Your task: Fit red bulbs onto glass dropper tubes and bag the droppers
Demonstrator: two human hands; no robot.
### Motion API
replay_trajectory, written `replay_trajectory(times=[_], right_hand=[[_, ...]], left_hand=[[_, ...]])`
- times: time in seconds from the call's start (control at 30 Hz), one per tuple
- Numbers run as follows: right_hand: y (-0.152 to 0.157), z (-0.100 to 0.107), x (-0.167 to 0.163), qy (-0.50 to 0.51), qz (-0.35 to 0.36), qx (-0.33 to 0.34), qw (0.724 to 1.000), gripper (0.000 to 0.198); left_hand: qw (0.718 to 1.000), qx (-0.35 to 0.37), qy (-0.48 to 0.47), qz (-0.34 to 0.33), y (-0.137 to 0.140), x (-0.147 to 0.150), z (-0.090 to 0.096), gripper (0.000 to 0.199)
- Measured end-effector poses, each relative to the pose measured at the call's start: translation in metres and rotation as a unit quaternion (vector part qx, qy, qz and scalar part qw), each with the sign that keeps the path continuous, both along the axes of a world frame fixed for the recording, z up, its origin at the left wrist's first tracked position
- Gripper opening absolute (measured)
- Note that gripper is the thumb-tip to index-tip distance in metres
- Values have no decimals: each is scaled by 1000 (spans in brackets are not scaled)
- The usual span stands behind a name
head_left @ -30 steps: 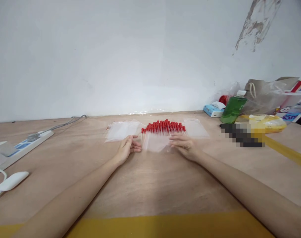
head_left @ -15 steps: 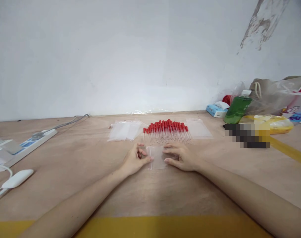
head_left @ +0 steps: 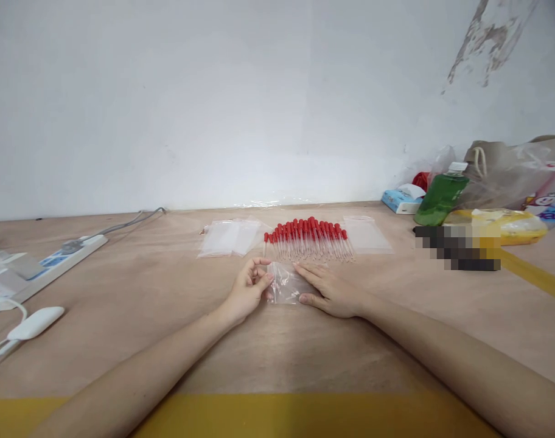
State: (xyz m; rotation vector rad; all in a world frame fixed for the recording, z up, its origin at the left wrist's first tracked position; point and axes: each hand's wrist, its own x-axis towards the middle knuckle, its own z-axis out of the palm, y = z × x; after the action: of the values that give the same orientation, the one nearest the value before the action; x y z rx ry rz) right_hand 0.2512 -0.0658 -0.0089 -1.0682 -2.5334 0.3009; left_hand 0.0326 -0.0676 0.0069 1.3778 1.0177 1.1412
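Observation:
A small clear zip-lock bag lies on the table between my hands, its surface crinkled and shiny. My left hand pinches the zip end at the bag's left edge, thumb on top and fingers curled beneath. Over the bag's right part rests my right hand, with fingers stretched out, the thumb apart and nothing gripped. Just beyond the bag, several droppers with red rubber bulbs and thin clear stems lie fanned side by side, bulbs toward the wall.
Stacked clear bags lie left of the droppers, another clear bag right of them. A power strip with cables is at far left. To the right are a tissue pack, a green bottle and a yellow packet.
My left hand has closed on the zip end of the bag and lifted it slightly, crinkling the plastic. My right hand has settled flatter onto the bag's right side.

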Motion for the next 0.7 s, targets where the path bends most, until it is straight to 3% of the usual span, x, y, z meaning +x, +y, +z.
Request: replay_trajectory(times=[0.17,0.3,0.37,0.5,0.57,0.7], right_hand=[[1,-1,0,-3,-5,0,1000,65],[-2,3,-1,8,-6,10,1000,63],[-3,3,-2,19,-11,15,1000,61],[-4,2,-2,25,-14,14,1000,59],[-4,1,-1,25,-12,14,1000,58],[-5,2,-1,18,-15,18,1000,58]], left_hand=[[999,-43,-27,-6,-1,-2,3,48],[997,-26,54,-45,1,-12,6,44],[991,21,125,-44,11,-21,8,37],[936,136,318,63,52,-34,18,22],[899,123,406,111,76,-33,23,17],[882,61,447,137,117,-12,30,18]])
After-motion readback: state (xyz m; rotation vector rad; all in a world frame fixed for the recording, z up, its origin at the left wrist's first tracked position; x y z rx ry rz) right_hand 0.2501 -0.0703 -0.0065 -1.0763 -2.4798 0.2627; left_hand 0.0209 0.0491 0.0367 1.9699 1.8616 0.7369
